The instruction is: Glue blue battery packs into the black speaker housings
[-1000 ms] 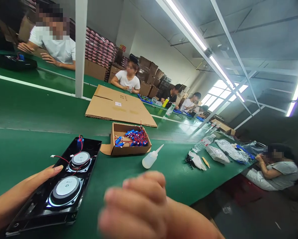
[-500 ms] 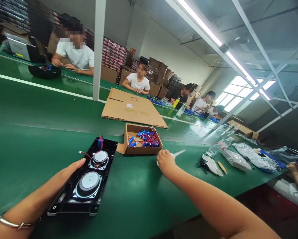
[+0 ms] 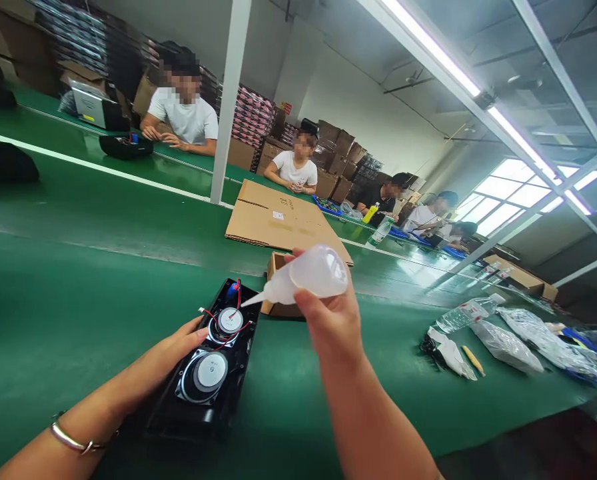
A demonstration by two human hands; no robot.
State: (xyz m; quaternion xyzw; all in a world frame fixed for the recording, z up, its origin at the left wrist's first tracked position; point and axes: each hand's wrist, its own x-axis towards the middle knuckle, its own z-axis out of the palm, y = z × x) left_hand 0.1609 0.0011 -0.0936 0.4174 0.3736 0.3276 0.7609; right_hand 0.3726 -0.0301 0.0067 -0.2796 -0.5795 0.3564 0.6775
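A black speaker housing (image 3: 236, 365) lies on the green bench, its two round speakers (image 3: 211, 371) facing up. Red and black wires cross the upper speaker, and a blue cylindrical battery (image 3: 233, 289) sits at the far end. My left hand (image 3: 184, 345) grips the housing's left edge, thumb on top, other fingers mostly hidden. In my right hand (image 3: 334, 327) is a translucent squeeze bottle (image 3: 309, 275), tilted with its narrow nozzle pointing down-left. The nozzle tip is over the housing, near the upper speaker and battery; I cannot tell whether it touches.
Behind my right hand stands a small cardboard box (image 3: 278, 311), mostly covered. A flat cardboard sheet (image 3: 288, 217) lies farther back beside a white post (image 3: 230, 107). To the right are a plastic bottle (image 3: 468, 313) and plastic bags (image 3: 508, 347). Several people sit across the bench.
My right hand has lifted the squeeze bottle off the bench and brought it left, nozzle over the housing. My left hand stays on the housing's edge. The view has shifted left.
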